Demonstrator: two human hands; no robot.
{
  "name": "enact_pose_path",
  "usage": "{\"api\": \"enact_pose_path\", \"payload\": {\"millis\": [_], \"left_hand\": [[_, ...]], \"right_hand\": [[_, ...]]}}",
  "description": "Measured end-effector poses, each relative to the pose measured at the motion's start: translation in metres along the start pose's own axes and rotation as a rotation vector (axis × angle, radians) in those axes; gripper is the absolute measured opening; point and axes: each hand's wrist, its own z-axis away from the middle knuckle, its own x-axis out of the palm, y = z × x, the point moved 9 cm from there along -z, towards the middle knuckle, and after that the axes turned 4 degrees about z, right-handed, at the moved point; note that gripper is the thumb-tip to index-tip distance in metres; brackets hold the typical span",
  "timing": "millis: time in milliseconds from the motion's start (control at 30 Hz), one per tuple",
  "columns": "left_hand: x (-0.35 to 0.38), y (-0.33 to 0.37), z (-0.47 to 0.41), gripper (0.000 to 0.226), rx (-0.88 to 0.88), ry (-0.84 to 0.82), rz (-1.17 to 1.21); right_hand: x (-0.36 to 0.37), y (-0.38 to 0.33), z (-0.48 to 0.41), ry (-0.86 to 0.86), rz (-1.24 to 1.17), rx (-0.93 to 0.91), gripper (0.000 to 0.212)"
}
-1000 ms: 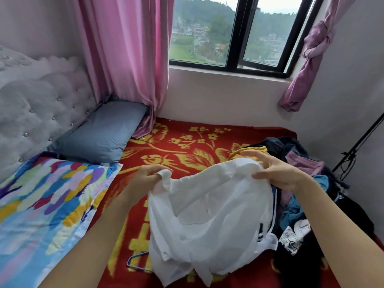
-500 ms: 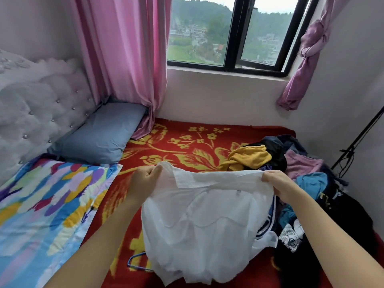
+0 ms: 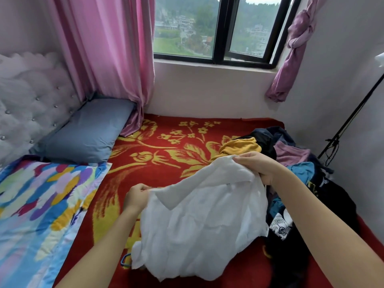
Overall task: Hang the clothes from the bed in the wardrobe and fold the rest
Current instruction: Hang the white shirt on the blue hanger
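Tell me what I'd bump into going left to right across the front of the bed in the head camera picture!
colourful quilt → left hand → white shirt → pile of clothes

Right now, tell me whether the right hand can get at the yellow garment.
Probably yes: the yellow garment lies uncovered on the clothes pile just beyond the right hand. But that hand grips the white garment, so it must let go first.
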Motion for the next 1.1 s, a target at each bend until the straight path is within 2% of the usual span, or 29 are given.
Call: {"api": "enact_pose_path", "payload": {"millis": [67, 133, 233, 267, 333, 400, 467, 567, 633, 700, 767, 867, 933, 1033, 1100], "left_hand": [[0.008, 0.004, 0.001, 0.032, -0.002, -0.029, 0.072], [0.015, 0.04, 0.016, 0.042, 0.182, -0.087, 0.236], [0.042, 0.111, 0.058, 0.085, 0.46, -0.406, 0.296], [0.052, 0.127, 0.074, 0.088, 0.527, -0.498, 0.269], [0.065, 0.145, 0.09, 0.065, 0.612, -0.56, 0.259], [0.065, 0.151, 0.092, 0.04, 0.617, -0.508, 0.339], [0.062, 0.143, 0.083, 0.047, 0.518, -0.515, 0.468], [0.055, 0.12, 0.062, 0.012, 0.319, -0.581, 0.563], [0.048, 0.112, 0.053, 0.004, 0.247, -0.636, 0.595], [0.04, 0.113, 0.047, 0.007, 0.241, -0.629, 0.594], [0.03, 0.12, 0.042, 0.005, 0.266, -0.557, 0.54], [0.013, 0.126, 0.035, 0.014, 0.266, -0.424, 0.533], [0.005, 0.132, 0.037, 0.017, 0.282, -0.398, 0.537], [0.003, 0.15, 0.051, 0.019, 0.416, -0.391, 0.399], [-0.002, 0.166, 0.062, 0.017, 0.577, -0.299, 0.207]], "right_hand": [[0.007, -0.006, 0.0, -0.034, -0.047, -0.002, 0.019], [0.019, -0.013, -0.001, -0.073, -0.044, -0.023, 0.018], [0.041, -0.024, -0.002, -0.145, -0.011, -0.067, 0.02], [0.047, -0.028, -0.003, -0.164, 0.013, -0.088, 0.02], [0.053, -0.036, -0.003, -0.182, 0.053, -0.124, 0.018], [0.051, -0.038, -0.003, -0.206, 0.031, -0.133, 0.019], [0.039, -0.033, -0.004, -0.188, 0.0, -0.122, 0.023], [0.008, -0.015, -0.007, -0.09, -0.048, -0.071, 0.013], [-0.007, -0.002, -0.01, -0.062, -0.085, -0.047, 0.008], [-0.011, 0.009, -0.013, -0.069, -0.075, -0.036, 0.007], [-0.008, 0.019, -0.016, -0.097, -0.014, -0.023, 0.013], [-0.005, 0.038, -0.02, -0.164, 0.078, 0.017, 0.019], [-0.008, 0.056, -0.023, -0.184, 0.188, 0.066, 0.017], [-0.024, 0.077, -0.031, -0.054, 0.375, 0.098, 0.011], [-0.039, 0.084, -0.037, 0.114, 0.415, 0.099, 0.016]]}}
